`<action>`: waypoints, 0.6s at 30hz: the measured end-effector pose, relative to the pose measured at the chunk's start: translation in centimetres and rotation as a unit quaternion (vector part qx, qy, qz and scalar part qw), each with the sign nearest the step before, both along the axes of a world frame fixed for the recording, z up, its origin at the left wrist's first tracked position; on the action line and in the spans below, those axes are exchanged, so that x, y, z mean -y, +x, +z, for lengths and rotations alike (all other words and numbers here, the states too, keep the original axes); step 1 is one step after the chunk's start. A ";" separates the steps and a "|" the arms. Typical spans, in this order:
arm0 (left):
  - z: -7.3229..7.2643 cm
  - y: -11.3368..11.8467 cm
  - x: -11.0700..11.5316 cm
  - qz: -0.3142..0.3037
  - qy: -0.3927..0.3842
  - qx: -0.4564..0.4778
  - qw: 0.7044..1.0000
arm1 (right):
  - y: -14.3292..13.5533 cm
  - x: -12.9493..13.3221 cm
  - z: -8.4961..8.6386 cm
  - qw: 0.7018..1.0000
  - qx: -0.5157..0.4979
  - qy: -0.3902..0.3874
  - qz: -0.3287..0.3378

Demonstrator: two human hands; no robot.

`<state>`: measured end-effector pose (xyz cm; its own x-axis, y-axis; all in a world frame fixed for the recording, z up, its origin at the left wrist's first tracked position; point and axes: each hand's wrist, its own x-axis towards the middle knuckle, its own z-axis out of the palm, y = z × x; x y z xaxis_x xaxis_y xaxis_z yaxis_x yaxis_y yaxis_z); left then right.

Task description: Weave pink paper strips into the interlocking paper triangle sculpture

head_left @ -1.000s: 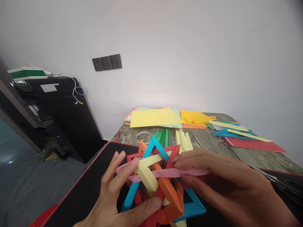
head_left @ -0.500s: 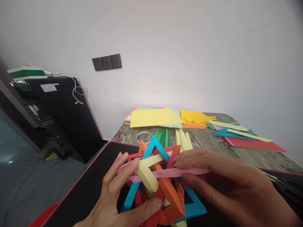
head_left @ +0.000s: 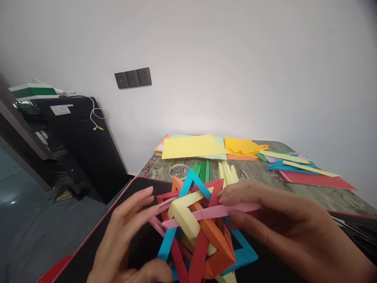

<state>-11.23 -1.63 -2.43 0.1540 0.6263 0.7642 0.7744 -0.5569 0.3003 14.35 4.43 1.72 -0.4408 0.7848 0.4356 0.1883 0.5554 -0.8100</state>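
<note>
A woven star-shaped paper model [head_left: 193, 228] of folded blue, red, orange, pale yellow and pink strips sits low in the middle. My right hand [head_left: 277, 224] pinches a folded pink paper strip [head_left: 212, 211] between thumb and fingers at the model's right side. That strip runs leftward across the front, passing by the pale yellow corner piece. At the left, my left hand [head_left: 126, 236] is open and cupped beside the model, its fingers apart. Its index fingertip meets a pink end at the model's left, while the thumb lies low near the blue strip.
Under the model lies a black mat [head_left: 141, 192] on a wood-grain table [head_left: 250, 171]. Behind are yellow sheets [head_left: 193, 146], green strips [head_left: 203, 169], a tape roll [head_left: 179, 171] and coloured paper [head_left: 318, 180] at right. Scissors [head_left: 353, 230] lie beyond my right hand.
My left hand has let go of the model's front and drawn back left, its thumb coming off the red strip. The model has shifted slightly; my right hand keeps its pinch on the pink strip.
</note>
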 end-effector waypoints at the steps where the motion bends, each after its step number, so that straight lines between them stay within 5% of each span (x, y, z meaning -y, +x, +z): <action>1: 0.3 -0.2 -0.3 -0.013 -0.015 -0.013 1.000 | 0.0 0.0 0.0 1.000 -0.001 -0.012 -0.001; 11: 1.5 -0.1 -0.9 -0.055 -0.079 0.045 0.994 | -0.3 0.1 -0.2 0.992 -0.040 -0.114 -0.029; 18: 1.3 0.0 -0.6 -0.044 -0.089 0.062 0.993 | -0.2 0.2 -0.3 0.997 -0.016 -0.077 0.010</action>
